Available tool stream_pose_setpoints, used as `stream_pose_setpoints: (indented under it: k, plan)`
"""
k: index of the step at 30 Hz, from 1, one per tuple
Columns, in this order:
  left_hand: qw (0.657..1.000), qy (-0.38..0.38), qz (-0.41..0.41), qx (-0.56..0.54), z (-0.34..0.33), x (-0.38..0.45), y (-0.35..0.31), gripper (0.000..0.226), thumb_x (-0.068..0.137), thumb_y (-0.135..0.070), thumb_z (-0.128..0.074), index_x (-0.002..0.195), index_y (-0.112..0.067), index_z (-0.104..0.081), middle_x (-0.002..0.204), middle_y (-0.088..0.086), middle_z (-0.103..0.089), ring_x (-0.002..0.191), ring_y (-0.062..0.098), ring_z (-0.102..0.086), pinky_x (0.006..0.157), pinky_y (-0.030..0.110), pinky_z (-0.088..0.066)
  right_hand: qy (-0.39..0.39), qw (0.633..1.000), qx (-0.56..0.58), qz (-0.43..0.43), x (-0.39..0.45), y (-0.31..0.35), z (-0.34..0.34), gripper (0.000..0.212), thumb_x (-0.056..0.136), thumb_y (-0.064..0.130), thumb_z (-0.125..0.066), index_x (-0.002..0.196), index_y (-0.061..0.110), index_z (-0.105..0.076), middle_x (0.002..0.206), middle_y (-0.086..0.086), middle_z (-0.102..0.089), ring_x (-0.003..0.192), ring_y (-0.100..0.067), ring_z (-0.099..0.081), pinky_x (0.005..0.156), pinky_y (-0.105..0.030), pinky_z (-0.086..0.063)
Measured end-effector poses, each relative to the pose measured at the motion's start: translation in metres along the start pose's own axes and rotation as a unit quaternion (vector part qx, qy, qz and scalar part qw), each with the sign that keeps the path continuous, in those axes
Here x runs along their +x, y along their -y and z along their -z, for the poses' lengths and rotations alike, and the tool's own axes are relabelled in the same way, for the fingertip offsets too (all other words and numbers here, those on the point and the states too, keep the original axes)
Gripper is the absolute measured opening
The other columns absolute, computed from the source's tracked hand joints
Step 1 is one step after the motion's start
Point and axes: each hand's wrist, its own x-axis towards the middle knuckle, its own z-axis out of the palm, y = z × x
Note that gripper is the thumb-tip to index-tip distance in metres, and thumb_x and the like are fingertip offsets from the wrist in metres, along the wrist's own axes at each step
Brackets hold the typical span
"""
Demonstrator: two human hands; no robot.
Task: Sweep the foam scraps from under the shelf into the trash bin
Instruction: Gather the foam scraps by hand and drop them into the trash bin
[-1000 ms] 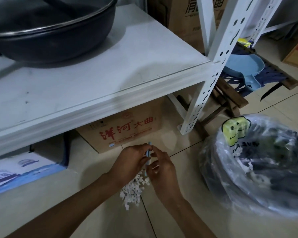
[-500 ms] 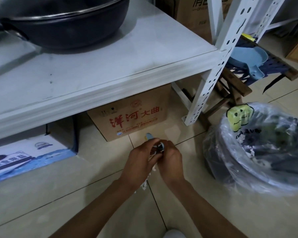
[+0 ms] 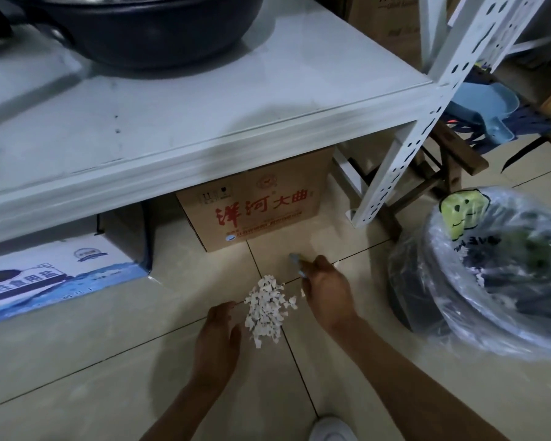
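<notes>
White shelf (image 3: 172,128) fills the frame from 9 to 1 o'clock, a dark wok (image 3: 147,23) on it at 12. Trash bin (image 3: 452,275), lined with a clear bag, at 3 o'clock. Brown carton (image 3: 261,202) under the shelf. Foam scraps (image 3: 266,310) piled on the tile at centre, between both hands. Right hand (image 3: 326,289), fingers curled, pinches a small blue object (image 3: 295,256). Left hand (image 3: 218,329), fingers relaxed, just beside the pile at 7 o'clock
</notes>
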Motion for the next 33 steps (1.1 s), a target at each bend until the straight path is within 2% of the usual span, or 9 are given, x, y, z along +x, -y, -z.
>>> stream_pose_setpoints:
  k: [4, 7, 9, 13, 18, 24, 26, 29, 33]
  plan:
    - [0.999, 0.019, 0.016, 0.039, -0.003, -0.006, 0.011, 0.053, 0.081, 0.001, -0.065, 0.132, -0.008, -0.055, 0.133, 0.013, -0.055, 0.113, 0.031, -0.062, 0.094, 0.035, -0.053, -0.007, 0.994, -0.062, 0.086, -0.025, 0.042, -0.026, 0.049, 0.054, 0.013, -0.083, 0.102, 0.021, -0.074, 0.082, 0.0, -0.072, 0.056, -0.01, -0.067, 0.049, -0.02, -0.056]
    - [0.999, 0.026, 0.005, 0.032, -0.004, -0.009, 0.014, 0.053, 0.079, 0.004, -0.065, 0.13, -0.008, -0.057, 0.133, 0.015, -0.055, 0.113, 0.031, -0.061, 0.093, 0.032, -0.051, -0.005, 0.992, -0.028, 0.126, -0.04, 0.062, -0.035, 0.032, 0.065, 0.018, -0.065, 0.095, 0.019, -0.076, 0.077, 0.002, -0.071, 0.058, -0.009, -0.066, 0.048, -0.019, -0.055]
    - [0.999, 0.026, -0.008, 0.041, -0.004, -0.011, 0.017, 0.054, 0.079, 0.003, -0.064, 0.131, -0.011, -0.058, 0.134, 0.012, -0.054, 0.117, 0.027, -0.058, 0.093, 0.029, -0.049, -0.002, 0.991, -0.024, 0.135, -0.039, 0.063, -0.03, 0.031, 0.063, 0.017, -0.071, 0.093, 0.022, -0.075, 0.077, 0.002, -0.068, 0.055, -0.01, -0.064, 0.044, -0.019, -0.052]
    - [0.997, 0.03, -0.021, 0.072, -0.007, -0.009, 0.028, 0.053, 0.083, -0.004, -0.062, 0.134, -0.017, -0.055, 0.138, 0.006, -0.051, 0.121, 0.021, -0.055, 0.095, 0.026, -0.047, -0.032, 0.997, 0.009, 0.068, -0.017, 0.031, 0.004, 0.053, 0.081, 0.005, -0.061, 0.126, 0.034, -0.055, 0.088, 0.001, -0.061, 0.051, -0.01, -0.058, 0.046, -0.022, -0.055]
    - [0.998, 0.026, -0.012, 0.063, -0.013, -0.007, 0.033, 0.054, 0.084, -0.006, -0.062, 0.136, -0.016, -0.052, 0.137, 0.006, -0.05, 0.121, 0.022, -0.055, 0.098, 0.026, -0.046, -0.049, 0.993, -0.018, -0.106, 0.019, -0.027, 0.025, 0.038, 0.095, 0.005, -0.048, 0.131, 0.017, -0.054, 0.107, -0.013, -0.056, 0.076, -0.026, -0.064, 0.065, -0.035, -0.056]
    - [0.998, 0.015, -0.021, 0.062, -0.014, -0.006, 0.035, 0.055, 0.083, -0.005, -0.064, 0.136, -0.014, -0.053, 0.136, 0.009, -0.053, 0.124, 0.025, -0.052, 0.101, 0.03, -0.045, 0.037, 0.995, 0.014, -0.088, 0.004, 0.005, -0.006, 0.033, 0.097, 0.009, -0.042, 0.128, 0.009, -0.053, 0.106, -0.015, -0.062, 0.082, -0.029, -0.065, 0.072, -0.035, -0.055]
    - [0.996, 0.014, -0.047, 0.072, -0.014, -0.007, 0.034, 0.052, 0.082, -0.003, -0.065, 0.133, -0.011, -0.056, 0.134, 0.011, -0.055, 0.123, 0.028, -0.053, 0.101, 0.033, -0.047, 0.043, 0.993, 0.08, -0.075, -0.011, 0.033, -0.013, 0.027, 0.092, 0.013, -0.056, 0.118, 0.015, -0.061, 0.099, -0.011, -0.066, 0.074, -0.024, -0.067, 0.064, -0.031, -0.057]
    - [0.995, 0.017, -0.059, 0.079, -0.014, -0.005, 0.036, 0.051, 0.082, -0.003, -0.064, 0.131, -0.01, -0.057, 0.132, 0.012, -0.058, 0.121, 0.029, -0.054, 0.098, 0.034, -0.049, 0.084, 0.995, 0.031, 0.038, -0.033, 0.065, -0.024, 0.044, 0.06, 0.02, -0.086, 0.102, 0.022, -0.074, 0.086, -0.002, -0.072, 0.05, -0.007, -0.065, 0.044, -0.015, -0.052]
    - [0.994, 0.025, -0.061, 0.084, -0.014, -0.004, 0.04, 0.051, 0.082, -0.021, -0.047, 0.131, -0.013, -0.059, 0.132, 0.008, -0.061, 0.119, 0.027, -0.055, 0.096, 0.03, -0.049, 0.078, 0.988, -0.047, 0.122, -0.045, 0.073, -0.024, 0.052, 0.045, 0.022, -0.088, 0.096, 0.021, -0.076, 0.085, -0.001, -0.071, 0.059, -0.011, -0.068, 0.044, -0.018, -0.051]
